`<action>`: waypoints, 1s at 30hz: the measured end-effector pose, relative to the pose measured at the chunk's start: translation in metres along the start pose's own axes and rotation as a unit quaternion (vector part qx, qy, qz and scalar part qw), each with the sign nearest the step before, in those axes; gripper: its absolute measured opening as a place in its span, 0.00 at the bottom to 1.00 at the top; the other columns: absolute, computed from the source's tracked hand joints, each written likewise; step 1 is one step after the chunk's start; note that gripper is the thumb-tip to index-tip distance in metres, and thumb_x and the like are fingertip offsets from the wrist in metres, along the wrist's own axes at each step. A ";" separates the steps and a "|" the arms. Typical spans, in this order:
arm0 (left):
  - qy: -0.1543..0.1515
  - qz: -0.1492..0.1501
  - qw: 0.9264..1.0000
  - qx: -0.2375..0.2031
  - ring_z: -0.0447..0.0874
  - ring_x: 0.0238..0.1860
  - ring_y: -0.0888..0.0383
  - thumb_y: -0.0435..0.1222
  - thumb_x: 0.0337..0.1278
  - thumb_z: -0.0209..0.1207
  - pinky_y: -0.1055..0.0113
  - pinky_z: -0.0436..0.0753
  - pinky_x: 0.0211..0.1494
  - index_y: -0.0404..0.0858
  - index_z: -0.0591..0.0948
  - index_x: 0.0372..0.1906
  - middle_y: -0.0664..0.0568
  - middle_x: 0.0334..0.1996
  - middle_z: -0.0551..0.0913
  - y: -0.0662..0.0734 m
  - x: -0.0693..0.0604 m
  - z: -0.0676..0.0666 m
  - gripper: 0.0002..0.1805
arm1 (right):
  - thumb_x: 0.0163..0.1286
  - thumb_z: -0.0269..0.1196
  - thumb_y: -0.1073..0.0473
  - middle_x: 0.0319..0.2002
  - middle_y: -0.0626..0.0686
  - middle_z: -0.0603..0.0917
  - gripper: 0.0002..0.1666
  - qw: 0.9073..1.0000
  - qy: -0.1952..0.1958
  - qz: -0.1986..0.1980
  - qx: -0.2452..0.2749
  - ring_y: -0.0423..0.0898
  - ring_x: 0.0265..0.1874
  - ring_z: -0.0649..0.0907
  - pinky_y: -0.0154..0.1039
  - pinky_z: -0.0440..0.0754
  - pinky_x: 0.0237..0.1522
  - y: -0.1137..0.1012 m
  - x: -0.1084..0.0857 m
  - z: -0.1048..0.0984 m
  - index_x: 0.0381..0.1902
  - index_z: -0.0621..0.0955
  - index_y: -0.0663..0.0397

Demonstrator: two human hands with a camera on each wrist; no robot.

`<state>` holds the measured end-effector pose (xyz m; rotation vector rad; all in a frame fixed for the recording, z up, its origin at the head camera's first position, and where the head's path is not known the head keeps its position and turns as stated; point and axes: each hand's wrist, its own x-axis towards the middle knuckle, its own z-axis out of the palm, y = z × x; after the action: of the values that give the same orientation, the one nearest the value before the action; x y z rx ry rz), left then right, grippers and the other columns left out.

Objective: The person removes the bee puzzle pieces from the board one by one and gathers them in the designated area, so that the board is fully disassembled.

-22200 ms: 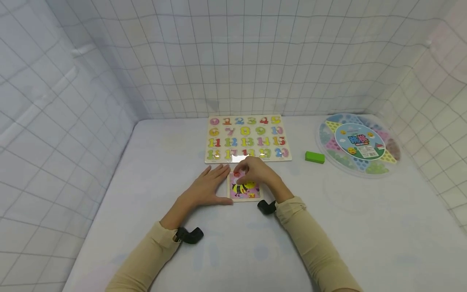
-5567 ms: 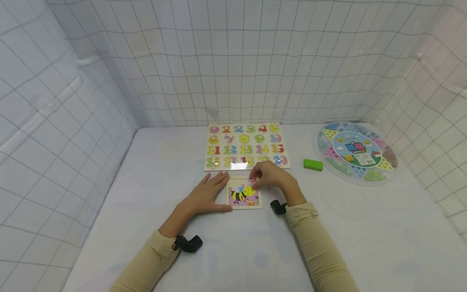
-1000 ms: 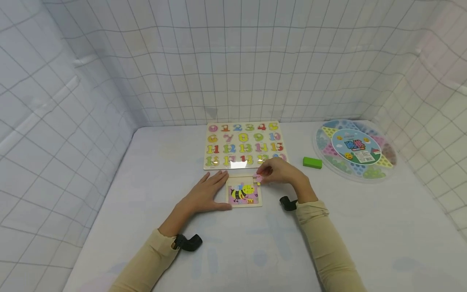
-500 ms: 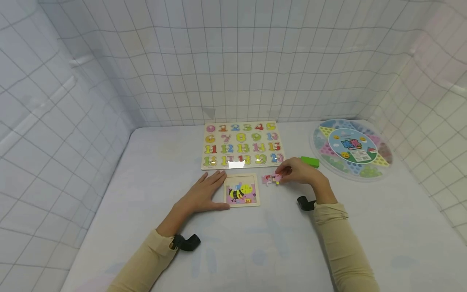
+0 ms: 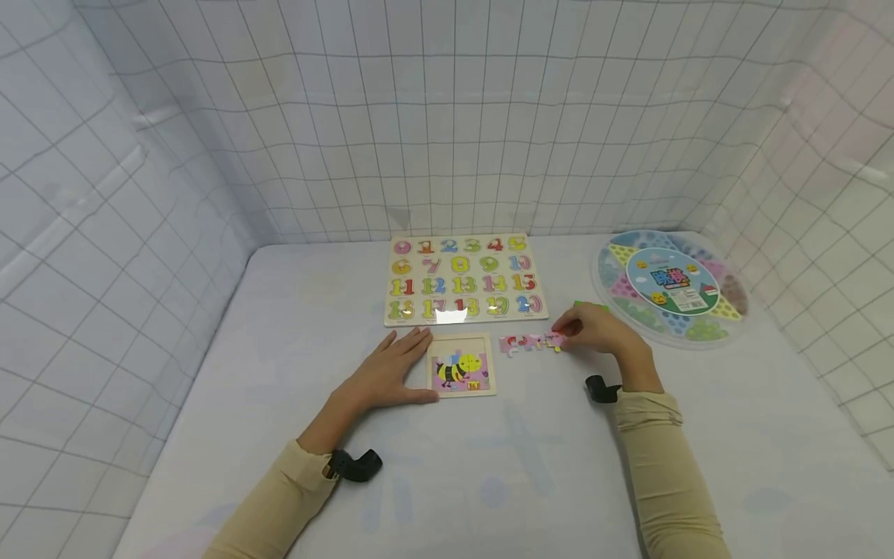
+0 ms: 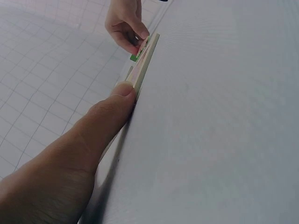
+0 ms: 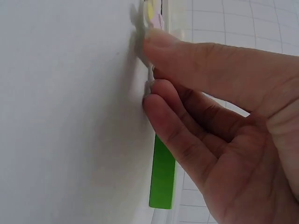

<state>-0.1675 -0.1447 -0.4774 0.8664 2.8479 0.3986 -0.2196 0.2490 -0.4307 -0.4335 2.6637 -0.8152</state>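
Note:
In the head view a small wooden bee jigsaw puzzle [image 5: 461, 373] lies mid-table, its tray's upper strip showing bare wood. My left hand [image 5: 387, 373] rests flat beside it, fingertips at the upper left corner and thumb at the lower left. In the left wrist view that thumb [image 6: 110, 116] touches the tray's edge. Right of the tray lies a short row of pink puzzle pieces [image 5: 524, 342]. My right hand [image 5: 594, 328] pinches the piece at the row's right end between thumb and fingers. In the right wrist view the fingers hide most of that piece [image 7: 156, 16].
A wooden number board [image 5: 464, 276] lies behind the bee puzzle. A green block [image 7: 162, 175] is partly behind my right hand. A round board-game case [image 5: 673, 287] sits at the back right. White gridded cloth walls [image 5: 461, 116] enclose the table's back and sides.
The bee puzzle's top row has come out of its tray. Over the last second my right hand moved right with a pink piece, and a row of pieces now lies there. Left hand stays.

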 end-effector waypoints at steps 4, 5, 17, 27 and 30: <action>0.001 0.002 1.000 0.003 0.48 0.79 0.52 0.71 0.46 0.57 0.48 0.46 0.81 0.42 0.54 0.77 0.52 0.78 0.53 -0.001 0.000 0.001 0.59 | 0.58 0.69 0.66 0.40 0.55 0.84 0.15 1.000 0.000 0.001 -0.004 0.48 0.39 0.80 0.41 0.81 0.45 0.003 0.000 0.000 0.45 0.86 0.59; 0.002 0.003 1.000 0.003 0.48 0.79 0.52 0.71 0.46 0.57 0.48 0.46 0.81 0.42 0.54 0.77 0.51 0.78 0.53 -0.001 0.000 0.001 0.59 | 0.58 0.69 0.66 0.40 0.54 0.84 0.15 1.000 0.000 0.002 -0.006 0.47 0.39 0.80 0.40 0.80 0.44 0.003 0.000 0.000 0.45 0.86 0.58; 0.005 0.003 1.000 0.006 0.49 0.79 0.52 0.71 0.47 0.57 0.48 0.46 0.81 0.42 0.54 0.77 0.51 0.78 0.53 -0.002 0.001 0.002 0.59 | 0.55 0.71 0.65 0.39 0.53 0.84 0.15 1.000 0.008 0.006 -0.010 0.47 0.38 0.78 0.36 0.77 0.40 0.001 0.002 0.003 0.42 0.88 0.55; 0.004 0.001 1.000 0.002 0.47 0.79 0.53 0.71 0.46 0.58 0.49 0.45 0.81 0.43 0.53 0.77 0.53 0.78 0.53 -0.003 0.000 0.002 0.59 | 0.56 0.72 0.60 0.38 0.54 0.85 0.17 1.000 0.011 0.004 0.002 0.46 0.36 0.78 0.36 0.78 0.38 -0.013 0.004 0.004 0.44 0.87 0.58; 0.005 0.003 1.000 0.001 0.48 0.79 0.53 0.70 0.47 0.57 0.48 0.45 0.81 0.42 0.53 0.77 0.52 0.78 0.53 -0.003 0.000 0.002 0.59 | 0.55 0.73 0.59 0.36 0.53 0.85 0.17 1.000 0.014 -0.005 0.013 0.45 0.34 0.79 0.35 0.78 0.37 -0.024 0.006 0.009 0.43 0.86 0.58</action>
<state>-0.1688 -0.1464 -0.4804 0.8763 2.8553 0.4012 -0.2171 0.2230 -0.4255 -0.4330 2.6755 -0.8645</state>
